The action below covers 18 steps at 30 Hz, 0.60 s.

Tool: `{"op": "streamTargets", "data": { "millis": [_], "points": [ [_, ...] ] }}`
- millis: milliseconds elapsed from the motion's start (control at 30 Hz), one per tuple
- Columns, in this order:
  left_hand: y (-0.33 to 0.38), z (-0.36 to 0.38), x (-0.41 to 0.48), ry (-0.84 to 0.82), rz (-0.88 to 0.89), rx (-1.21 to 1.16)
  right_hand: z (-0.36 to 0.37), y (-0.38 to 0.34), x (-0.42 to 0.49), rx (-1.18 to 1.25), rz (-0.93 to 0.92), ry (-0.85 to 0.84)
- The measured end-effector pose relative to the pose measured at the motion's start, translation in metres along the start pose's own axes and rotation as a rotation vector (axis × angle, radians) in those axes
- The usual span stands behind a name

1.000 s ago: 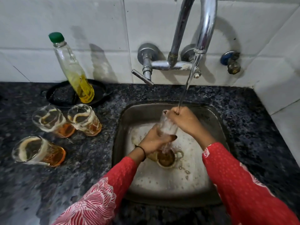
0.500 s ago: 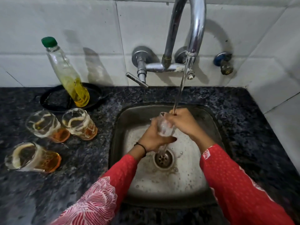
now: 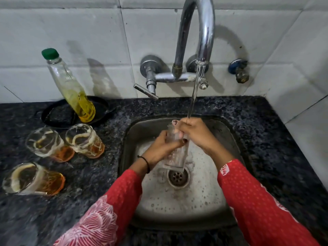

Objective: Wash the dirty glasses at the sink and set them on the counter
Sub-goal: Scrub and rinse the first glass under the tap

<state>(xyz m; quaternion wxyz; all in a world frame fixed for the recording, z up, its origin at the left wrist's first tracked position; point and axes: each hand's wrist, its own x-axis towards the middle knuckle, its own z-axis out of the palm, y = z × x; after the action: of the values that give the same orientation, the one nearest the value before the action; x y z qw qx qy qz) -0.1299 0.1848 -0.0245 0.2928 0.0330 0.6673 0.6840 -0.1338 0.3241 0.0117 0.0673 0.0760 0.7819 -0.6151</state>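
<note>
A clear ribbed glass [image 3: 177,153] is held upright over the steel sink [image 3: 229,137], under the running stream from the tap [image 3: 204,32]. My left hand [image 3: 159,150] wraps its side. My right hand [image 3: 195,134] covers the rim, fingers at the mouth, with water falling on them. Three dirty glasses with orange residue and white foam stand on the dark counter to the left: one [image 3: 48,144], one [image 3: 85,141] and one nearer me [image 3: 32,178].
A tall bottle [image 3: 69,86] with a green cap and yellow liquid leans in a black dish [image 3: 58,116] by the tiled wall. The drain [image 3: 178,176] sits below the glass. A lever handle [image 3: 145,91] sticks out left of the tap. Granite counter [image 3: 275,148] lies right of the sink.
The brown water that pooled over the drain has run off, leaving the drain bare. Both hands stay on the glass under the stream, which now reaches lower toward the drain.
</note>
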Motion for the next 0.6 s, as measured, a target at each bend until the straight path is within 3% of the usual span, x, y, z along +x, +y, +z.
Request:
{"op": "streamTargets", "data": {
  "millis": [100, 167, 233, 300, 367, 433, 533, 600],
  "points": [
    [-0.001, -0.01, -0.007, -0.298, -0.158, -0.388, -0.006, 0.0, -0.008, 0.314, -0.013, -0.016],
    [-0.002, -0.006, -0.008, -0.382, -0.244, -0.483, -0.003, -0.002, -0.007, 0.343, 0.006, 0.019],
    [0.0, 0.003, -0.004, -0.236, -0.182, -0.281, 0.0, -0.003, -0.002, 0.081, 0.0, 0.047],
    [0.003, 0.009, 0.003, 0.004, 0.0, 0.191, -0.002, -0.004, 0.003, -0.292, 0.007, 0.029],
    [0.004, 0.01, 0.007, 0.171, 0.082, 0.441, -0.004, -0.002, 0.004, -0.254, 0.007, 0.03],
    [0.005, 0.006, 0.007, 0.036, 0.07, 0.19, -0.008, 0.001, -0.001, 0.054, -0.02, 0.06],
    [0.012, -0.002, 0.0, -0.308, -0.126, -0.397, -0.013, 0.003, -0.004, 0.484, 0.012, 0.088],
    [0.013, 0.001, 0.002, -0.334, -0.169, -0.382, -0.014, 0.004, 0.0, 0.344, 0.03, 0.117]
  ]
}}
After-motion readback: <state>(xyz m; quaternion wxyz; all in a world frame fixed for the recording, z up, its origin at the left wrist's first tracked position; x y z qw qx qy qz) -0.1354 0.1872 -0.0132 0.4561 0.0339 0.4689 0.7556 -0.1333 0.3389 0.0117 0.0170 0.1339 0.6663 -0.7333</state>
